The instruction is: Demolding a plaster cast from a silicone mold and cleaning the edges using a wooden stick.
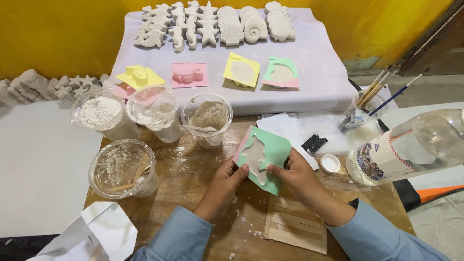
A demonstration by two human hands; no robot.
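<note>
Holding a filled dolphin mould over the table

Gripping the green dolphin mould [263,157] from both sides, I keep it tilted up toward my eyes, above the wooden table [193,179], so the pale plaster filling its dolphin-shaped hollow faces me. My left hand [227,186] is closed on its lower left edge, thumb on top; my right hand [295,176] pinches the right edge, thumb [275,169] pressed on the green face and the other fingers hidden behind. Both wrists angle inward, blue sleeves low in the view.

Three clear plastic cups of white powder and wet mix [205,118] stand in a row just beyond the mould, within reach; a fourth cup with wooden sticks [123,169] sits to my left. Flat wooden sticks [295,224] lie under my right forearm. Farther back, on a white cloth [319,72], coloured moulds [241,71] rest in a line, with finished white sea-creature casts [212,24] ranged behind them. A clear plastic bottle [411,147] lies on its side at right.
</note>
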